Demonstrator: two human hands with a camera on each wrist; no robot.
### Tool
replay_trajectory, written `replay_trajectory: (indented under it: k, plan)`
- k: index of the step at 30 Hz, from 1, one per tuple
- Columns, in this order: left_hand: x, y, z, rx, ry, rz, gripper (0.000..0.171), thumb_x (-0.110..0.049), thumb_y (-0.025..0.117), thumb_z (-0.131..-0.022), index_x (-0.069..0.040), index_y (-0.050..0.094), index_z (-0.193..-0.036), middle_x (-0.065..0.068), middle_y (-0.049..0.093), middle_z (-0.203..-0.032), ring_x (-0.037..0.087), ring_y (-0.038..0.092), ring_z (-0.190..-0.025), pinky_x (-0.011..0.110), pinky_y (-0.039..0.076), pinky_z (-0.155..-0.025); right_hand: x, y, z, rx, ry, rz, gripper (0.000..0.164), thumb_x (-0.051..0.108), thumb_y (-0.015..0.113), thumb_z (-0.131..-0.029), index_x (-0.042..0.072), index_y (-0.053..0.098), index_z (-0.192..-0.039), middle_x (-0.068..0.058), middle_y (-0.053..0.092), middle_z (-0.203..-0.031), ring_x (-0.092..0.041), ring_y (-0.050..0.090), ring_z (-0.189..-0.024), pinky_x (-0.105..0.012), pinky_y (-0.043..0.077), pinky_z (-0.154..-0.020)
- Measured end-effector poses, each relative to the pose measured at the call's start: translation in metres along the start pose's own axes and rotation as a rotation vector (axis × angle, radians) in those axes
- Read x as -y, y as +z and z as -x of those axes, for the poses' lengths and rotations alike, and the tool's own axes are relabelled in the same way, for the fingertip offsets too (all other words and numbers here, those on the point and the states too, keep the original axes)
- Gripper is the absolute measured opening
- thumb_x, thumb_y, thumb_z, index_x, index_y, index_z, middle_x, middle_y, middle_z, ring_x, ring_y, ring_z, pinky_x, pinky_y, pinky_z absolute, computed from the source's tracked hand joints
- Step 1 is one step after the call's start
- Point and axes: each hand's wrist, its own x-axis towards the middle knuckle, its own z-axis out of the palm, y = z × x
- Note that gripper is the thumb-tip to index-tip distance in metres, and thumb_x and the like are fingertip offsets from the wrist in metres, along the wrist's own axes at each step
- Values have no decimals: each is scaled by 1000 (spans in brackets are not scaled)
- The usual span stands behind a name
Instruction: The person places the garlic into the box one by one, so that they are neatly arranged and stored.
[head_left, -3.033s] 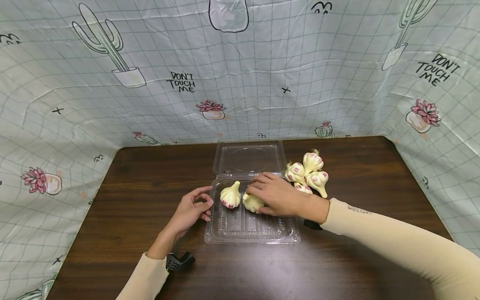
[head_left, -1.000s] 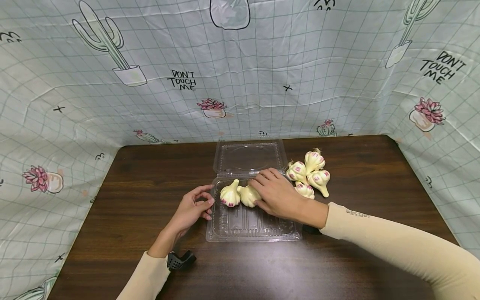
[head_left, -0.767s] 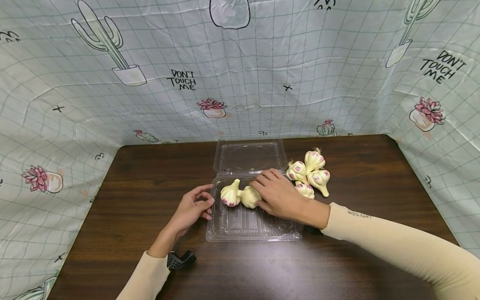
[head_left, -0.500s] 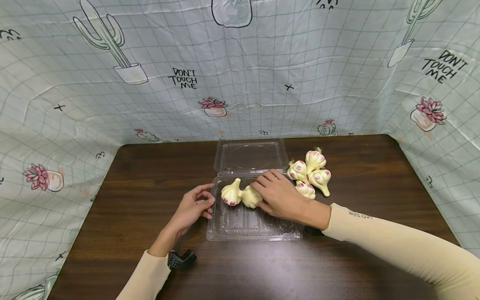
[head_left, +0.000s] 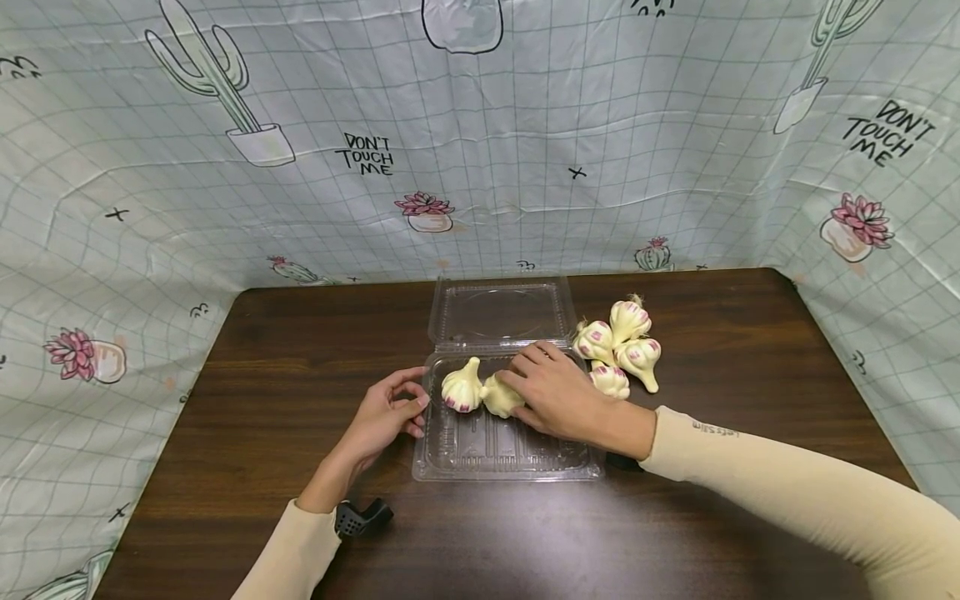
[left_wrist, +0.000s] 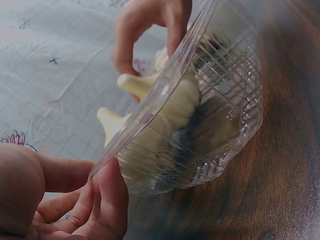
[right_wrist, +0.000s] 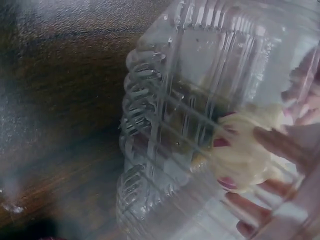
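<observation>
In the head view a clear plastic clamshell container (head_left: 506,477) lies with its lid (head_left: 502,315) folded back. My left hand (head_left: 382,417) pinches its left rim between thumb and fingers, which the left wrist view shows close up. Inside the tray, toward the back, my right hand (head_left: 558,392) grips a cream-coloured garlic bulb (head_left: 501,397). Its neck points left, toward a second garlic bulb (head_left: 461,390) standing stem up at the left. Through the clear wall in the right wrist view, fingers curl round the purple-marked garlic bulb (right_wrist: 245,155).
Several more garlic bulbs (head_left: 637,360) lie clustered on the dark wooden table (head_left: 300,350), just right of the container. A cactus-printed cloth (head_left: 495,183) hangs along the back and sides of the table.
Since three seconds ago, the right hand has shifted the gripped garlic bulb slightly back and turned its neck leftward, closer to the other bulb. The left hand has stayed on the rim.
</observation>
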Motion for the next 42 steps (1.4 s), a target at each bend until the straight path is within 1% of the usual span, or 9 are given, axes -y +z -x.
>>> replay_trajectory:
  k: [2,7,9,11,15,27,31,39,42]
  plan:
    - [0,0,0,1,0,-1,50,6,56,-106,10,42,-153,7,57,-103,9,59,-71,21,59,-59,1,-1,-1,-12,13,11,49,40,84,-88,8,70,-122,-7,74,-107,-29,65,-110,-46,49,-107]
    - [0,-1,0,3,-2,-5,50,6,56,-106,10,42,-154,8,57,-104,9,59,-71,21,59,-60,3,-2,-4,-19,61,62,40,43,84,-89,9,68,-103,-5,74,-93,-29,63,-103,-44,47,-105]
    - [0,-1,0,5,-2,-3,51,5,56,-106,10,41,-154,8,57,-104,9,59,-71,21,59,-60,4,-2,-4,-12,78,85,38,44,83,-90,10,69,-99,-5,74,-93,-29,62,-102,-44,47,-105]
    - [0,-1,0,8,-1,0,51,5,56,-106,10,41,-154,8,57,-104,9,59,-72,21,59,-60,4,-2,-3,-11,89,94,38,44,83,-90,10,70,-99,-6,75,-95,-29,62,-104,-44,48,-105]
    - [0,-1,0,14,1,7,51,5,56,-106,11,41,-154,7,57,-103,9,59,-72,21,59,-60,5,-2,-1,-12,95,82,42,47,83,-89,10,71,-106,-6,74,-100,-29,62,-105,-46,48,-106]
    - [-1,-2,0,16,1,8,51,6,56,-106,11,41,-154,6,57,-102,10,58,-72,21,59,-60,6,-3,2,-52,29,92,52,47,84,-86,8,68,-117,-7,70,-103,-29,63,-105,-45,51,-103]
    - [0,-1,0,16,3,7,50,6,57,-106,11,41,-153,7,57,-103,10,58,-71,21,59,-60,6,-3,3,-52,19,90,53,47,85,-85,9,67,-116,-7,69,-104,-29,63,-104,-45,50,-103]
    - [0,0,1,16,5,9,50,5,57,-106,11,41,-153,8,57,-103,10,59,-72,21,59,-60,0,-14,4,-80,54,87,57,47,89,-80,10,68,-119,-7,69,-107,-30,63,-107,-46,49,-105]
    - [0,0,0,13,5,9,50,6,56,-106,11,41,-153,7,57,-102,9,59,-71,21,59,-60,-5,-18,6,-85,65,82,58,47,89,-80,9,68,-119,-8,68,-109,-31,62,-107,-47,49,-105]
